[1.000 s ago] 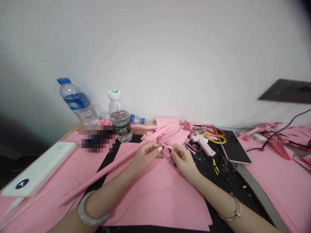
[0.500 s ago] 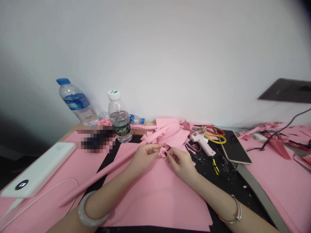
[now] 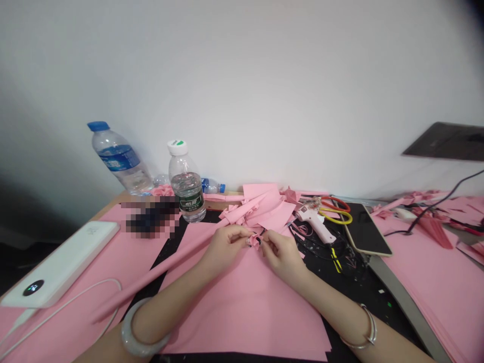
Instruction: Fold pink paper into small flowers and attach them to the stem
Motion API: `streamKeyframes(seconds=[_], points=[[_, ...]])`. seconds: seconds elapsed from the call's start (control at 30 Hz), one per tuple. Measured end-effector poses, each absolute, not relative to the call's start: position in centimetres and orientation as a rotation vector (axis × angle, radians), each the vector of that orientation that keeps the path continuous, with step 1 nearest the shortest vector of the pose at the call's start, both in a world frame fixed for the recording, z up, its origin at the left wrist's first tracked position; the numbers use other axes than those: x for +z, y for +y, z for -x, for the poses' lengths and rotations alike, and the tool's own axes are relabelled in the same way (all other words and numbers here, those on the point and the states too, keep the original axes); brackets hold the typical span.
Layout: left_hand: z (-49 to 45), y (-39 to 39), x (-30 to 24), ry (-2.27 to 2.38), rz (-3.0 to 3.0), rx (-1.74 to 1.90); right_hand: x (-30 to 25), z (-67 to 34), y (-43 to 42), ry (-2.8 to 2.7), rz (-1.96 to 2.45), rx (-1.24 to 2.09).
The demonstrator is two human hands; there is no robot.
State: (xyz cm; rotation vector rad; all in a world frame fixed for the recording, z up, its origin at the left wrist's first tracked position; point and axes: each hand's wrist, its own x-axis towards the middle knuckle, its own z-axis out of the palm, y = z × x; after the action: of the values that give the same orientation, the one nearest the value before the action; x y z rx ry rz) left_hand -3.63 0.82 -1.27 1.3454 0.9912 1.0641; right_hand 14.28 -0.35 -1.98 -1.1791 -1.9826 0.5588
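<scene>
A small crumpled piece of pink paper, rolled like a tiny flower (image 3: pixel 255 240), sits between my fingertips above the work surface. My left hand (image 3: pixel 226 247) pinches it from the left, and my right hand (image 3: pixel 282 255) pinches it from the right. A dark speck shows at its inner side, too small to identify. Beneath my hands lies a large pink paper sheet (image 3: pixel 242 307). A jade bangle (image 3: pixel 141 330) circles my left wrist, and a thin silver bracelet (image 3: pixel 363 335) circles my right.
Pink paper strips (image 3: pixel 260 209) are heaped beyond my hands. To the right lie a white glue gun (image 3: pixel 315 224), red-and-yellow-handled scissors (image 3: pixel 335 210) and a phone (image 3: pixel 365 229). A white power bank (image 3: pixel 60 264) lies left. Water bottles (image 3: pixel 186 182) stand by the white wall.
My hands have moved closer together over the last second. The pink paper has become a tighter, smaller bunch between my fingertips.
</scene>
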Motion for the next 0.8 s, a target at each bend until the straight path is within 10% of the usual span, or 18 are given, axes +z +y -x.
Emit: streamKeyframes(seconds=[0.8], points=[[2.5, -0.3, -1.0, 0.878, -0.953, 0.994, -1.6, -14.1, -0.4, -2.03, 0.924, 0.259]])
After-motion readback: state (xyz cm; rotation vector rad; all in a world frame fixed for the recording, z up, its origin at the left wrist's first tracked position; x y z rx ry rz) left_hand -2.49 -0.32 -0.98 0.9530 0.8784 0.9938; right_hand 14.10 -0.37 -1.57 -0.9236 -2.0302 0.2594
